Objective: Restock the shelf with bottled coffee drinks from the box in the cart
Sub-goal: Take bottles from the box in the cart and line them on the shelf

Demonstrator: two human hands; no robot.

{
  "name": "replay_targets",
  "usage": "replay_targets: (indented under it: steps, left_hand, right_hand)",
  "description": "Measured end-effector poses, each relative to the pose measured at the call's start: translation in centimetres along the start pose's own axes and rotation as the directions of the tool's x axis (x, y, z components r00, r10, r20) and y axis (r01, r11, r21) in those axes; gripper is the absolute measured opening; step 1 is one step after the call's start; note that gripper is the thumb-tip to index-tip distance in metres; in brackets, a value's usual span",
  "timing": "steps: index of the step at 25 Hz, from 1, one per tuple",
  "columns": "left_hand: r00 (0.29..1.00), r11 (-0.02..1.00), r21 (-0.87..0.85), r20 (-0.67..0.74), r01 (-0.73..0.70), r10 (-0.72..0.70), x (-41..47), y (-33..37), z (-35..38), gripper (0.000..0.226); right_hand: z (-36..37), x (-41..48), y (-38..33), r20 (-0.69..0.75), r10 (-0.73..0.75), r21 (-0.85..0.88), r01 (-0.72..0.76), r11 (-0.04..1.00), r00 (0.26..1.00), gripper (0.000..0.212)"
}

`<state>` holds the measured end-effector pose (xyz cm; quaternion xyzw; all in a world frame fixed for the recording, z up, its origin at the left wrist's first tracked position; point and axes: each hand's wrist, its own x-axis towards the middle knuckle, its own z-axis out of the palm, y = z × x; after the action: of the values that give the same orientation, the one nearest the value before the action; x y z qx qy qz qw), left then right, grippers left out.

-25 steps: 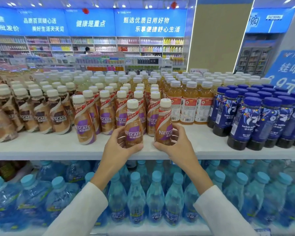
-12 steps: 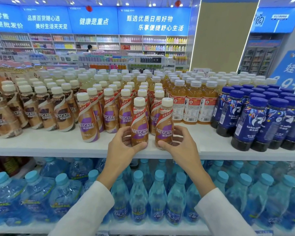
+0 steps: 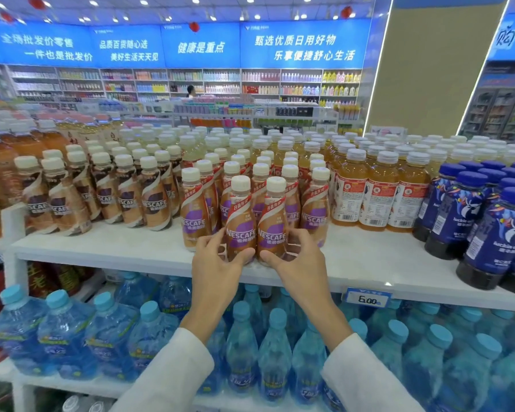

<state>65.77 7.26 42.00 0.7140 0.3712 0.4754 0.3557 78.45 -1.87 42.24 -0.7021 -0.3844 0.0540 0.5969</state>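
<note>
Seemingly mid-placement, the left hand (image 3: 217, 263) and right hand (image 3: 298, 263) each curl fingers around a coffee bottle (image 3: 241, 221) on the shelf (image 3: 101, 248), release likely next.

Supermarket interior, blue banner signs (image 3: 301, 47) w/ white Chinese text along far wall, stocked wall shelves (image 3: 250, 84) below, recessed ceiling spotlights (image 3: 195, 0), red lanterns (image 3: 194, 26) hanging, olive-tan pillar (image 3: 434, 69) at right, glass-door fridges (image 3: 500, 111) far right, distant shopper (image 3: 191, 91).

The two held bottles (image 3: 254, 224) now stand touching, pushed back.
</note>
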Motion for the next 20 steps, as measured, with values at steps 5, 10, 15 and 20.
replay_targets:
  steps: [5,10,15,20]
  left_hand:
    - [0.985,0.999,-0.048,-0.175,0.003,-0.011,0.3,-1.8,-1.2,0.055]
    - [0.977,1.000,-0.011,-0.212,-0.025,0.022,0.2,-2.0,-0.7,0.055]
    - [0.976,0.997,-0.068,-0.215,-0.045,0.030,0.5,-2.1,0.0,0.041]
    - [0.977,0.999,-0.022,-0.208,-0.050,0.044,0.7,-2.6,0.3,0.042]
  right_hand:
    - [4.2,0.0,-0.8,-0.019,-0.032,0.026,0.033,0.999,0.999,0.056]
    - [5.0,0.2,-0.6,-0.040,-0.030,0.008,0.030,1.000,0.999,0.055]
    - [5.2,0.3,-1.2,-0.058,-0.029,-0.011,0.028,1.000,0.998,0.051]
    - [5.7,0.2,-1.2,-0.089,-0.015,-0.026,0.013,1.000,0.996,0.054]
